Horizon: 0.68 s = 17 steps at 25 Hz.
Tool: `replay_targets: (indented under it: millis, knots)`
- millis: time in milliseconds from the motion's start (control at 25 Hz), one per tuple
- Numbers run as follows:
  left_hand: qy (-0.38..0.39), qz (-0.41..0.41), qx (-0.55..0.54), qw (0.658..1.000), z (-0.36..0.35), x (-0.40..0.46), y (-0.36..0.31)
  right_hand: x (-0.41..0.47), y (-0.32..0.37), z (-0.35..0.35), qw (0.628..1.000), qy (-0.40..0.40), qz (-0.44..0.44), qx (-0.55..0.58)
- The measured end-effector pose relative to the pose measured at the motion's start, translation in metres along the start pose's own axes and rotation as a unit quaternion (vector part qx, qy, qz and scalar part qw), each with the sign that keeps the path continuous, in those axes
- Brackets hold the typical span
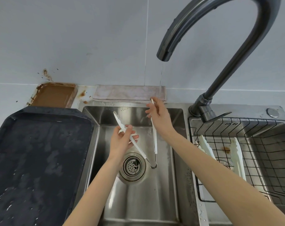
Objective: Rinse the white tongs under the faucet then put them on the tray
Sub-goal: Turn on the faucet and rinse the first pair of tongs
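The white tongs [155,141] are spread in a V over the steel sink [176,160], hinge end low near the drain. My left hand [122,141] grips the left arm of the tongs. My right hand [158,115] holds the upper end of the right arm. A thin stream of water falls from the dark curved faucet [187,26] onto my right hand and that arm. The dark wet tray [37,160] lies to the left of the sink.
A black wire basket [260,154] sits in the right basin with another pair of white tongs [236,157] inside. A folded cloth [128,93] lies behind the sink. A brown stained dish [53,95] stands at the back left.
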<state>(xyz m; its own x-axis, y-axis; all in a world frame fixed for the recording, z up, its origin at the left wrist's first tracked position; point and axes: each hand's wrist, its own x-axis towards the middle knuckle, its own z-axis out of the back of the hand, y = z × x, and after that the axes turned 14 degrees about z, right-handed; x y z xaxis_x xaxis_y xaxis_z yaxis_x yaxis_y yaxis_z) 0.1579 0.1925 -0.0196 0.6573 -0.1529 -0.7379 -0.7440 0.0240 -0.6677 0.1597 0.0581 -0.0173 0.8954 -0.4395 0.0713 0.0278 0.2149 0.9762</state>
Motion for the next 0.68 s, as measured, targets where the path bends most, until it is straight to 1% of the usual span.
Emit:
replay_targets:
  millis: [120,240,360,440,480,520,600,640,680]
  knots:
    - [-0.004,-0.008,0.003,1.000,0.005,-0.001,-0.001,0.007,0.000,-0.010,0.998,-0.017,0.008,-0.054]
    - [0.004,-0.030,0.050,0.998,0.005,-0.003,0.000,0.008,-0.006,-0.019,0.991,-0.054,0.019,-0.122]
    - [0.025,-0.051,0.088,0.994,-0.003,-0.008,0.003,0.004,-0.013,-0.024,0.991,-0.061,0.019,-0.121]
    - [0.030,-0.067,0.109,0.991,-0.006,-0.011,0.006,0.002,-0.014,-0.019,0.995,-0.077,-0.026,-0.058]
    - [0.027,-0.080,0.123,0.989,-0.006,-0.011,0.007,0.001,-0.013,-0.014,0.994,-0.090,-0.069,0.004]
    - [0.021,-0.093,0.135,0.986,-0.006,-0.010,0.007,0.002,-0.011,-0.009,0.983,-0.101,-0.122,0.089]
    - [0.007,-0.114,0.131,0.985,-0.003,-0.010,0.005,0.005,-0.008,0.002,0.935,-0.097,-0.208,0.272]
    - [0.003,-0.122,0.122,0.985,-0.002,-0.009,0.003,0.005,-0.008,0.006,0.912,-0.090,-0.223,0.332]
    - [-0.002,-0.132,0.120,0.984,-0.001,-0.009,0.001,0.005,-0.007,0.009,0.901,-0.078,-0.226,0.363]
